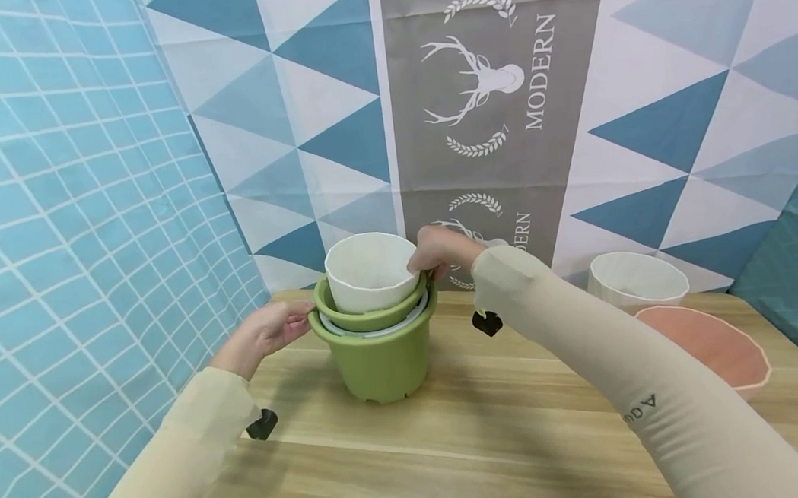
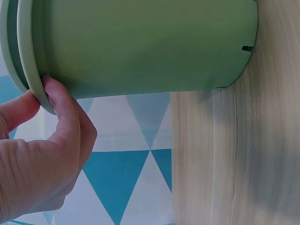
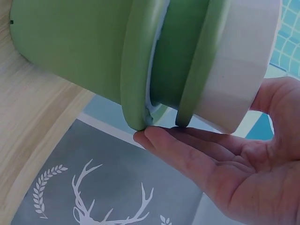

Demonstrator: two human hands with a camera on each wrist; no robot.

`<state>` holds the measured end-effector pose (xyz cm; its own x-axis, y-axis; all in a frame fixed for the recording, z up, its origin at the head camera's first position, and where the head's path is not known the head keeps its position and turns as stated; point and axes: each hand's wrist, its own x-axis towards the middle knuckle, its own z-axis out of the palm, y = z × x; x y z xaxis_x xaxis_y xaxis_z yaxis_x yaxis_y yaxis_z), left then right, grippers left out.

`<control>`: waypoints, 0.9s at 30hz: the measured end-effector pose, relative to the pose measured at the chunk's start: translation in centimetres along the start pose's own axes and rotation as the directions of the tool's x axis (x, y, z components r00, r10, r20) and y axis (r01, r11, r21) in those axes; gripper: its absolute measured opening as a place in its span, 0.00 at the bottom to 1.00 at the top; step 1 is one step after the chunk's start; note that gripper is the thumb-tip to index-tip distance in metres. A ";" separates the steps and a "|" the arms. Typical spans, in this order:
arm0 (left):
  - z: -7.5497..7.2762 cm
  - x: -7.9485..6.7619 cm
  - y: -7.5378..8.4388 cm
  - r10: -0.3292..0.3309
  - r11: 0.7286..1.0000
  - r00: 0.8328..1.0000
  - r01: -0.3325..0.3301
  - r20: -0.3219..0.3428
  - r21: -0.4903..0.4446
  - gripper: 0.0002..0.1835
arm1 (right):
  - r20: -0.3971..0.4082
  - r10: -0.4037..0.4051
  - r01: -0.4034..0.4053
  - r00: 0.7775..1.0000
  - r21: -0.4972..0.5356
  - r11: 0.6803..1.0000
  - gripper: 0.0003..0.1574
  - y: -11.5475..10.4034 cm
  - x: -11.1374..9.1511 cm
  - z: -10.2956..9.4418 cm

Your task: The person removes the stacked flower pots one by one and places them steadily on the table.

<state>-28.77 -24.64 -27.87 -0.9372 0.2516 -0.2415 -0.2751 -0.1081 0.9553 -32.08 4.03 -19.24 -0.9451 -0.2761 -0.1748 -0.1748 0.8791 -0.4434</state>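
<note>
The left grip [image 1: 279, 329] pinches the rim of the large green pot [image 1: 382, 366]; the right grip [image 1: 438, 248] holds the edge of the white pot [image 1: 369, 264], which sits in the small green pot [image 1: 374, 321], stacked in the large one on the counter [image 1: 513, 440].

On the grey wall panel [image 1: 412, 126], the word "MODERN" [image 1: 541, 73] runs sideways in white capitals beside a deer head [image 1: 498, 79] between two leaf sprays [image 1: 478, 150]. Lower down the same emblem repeats, partly hidden by the right hand [image 1: 443, 248] and sleeve [image 1: 596, 328], with most of a second "MODERN" [image 1: 523, 231] legible. The sleeve bears a black "A" [image 1: 647, 400] and fainter letters too unclear to read. The right wrist view shows antlers [image 3: 78, 192] and leaves [image 3: 40, 190], no words.
</note>
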 end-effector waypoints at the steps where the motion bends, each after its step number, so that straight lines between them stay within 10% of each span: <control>1: 0.0 0.0 0.0 -0.001 1.000 1.000 0.001 -0.002 -0.002 0.05 | 0.008 -0.011 0.010 1.000 0.018 1.000 0.06 0.1 -0.1 -0.1; 27: 0.3 0.1 0.1 -0.028 0.999 0.999 0.028 -0.015 -0.021 0.04 | 0.089 -0.037 0.000 0.995 0.385 0.923 0.14 1.5 -0.6 -1.0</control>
<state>-28.80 -24.37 -27.74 -0.9321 0.2405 -0.2710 -0.3059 -0.1215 0.9443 -32.06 5.88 -18.86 -0.9095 -0.3422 -0.2359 -0.0549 0.6615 -0.7479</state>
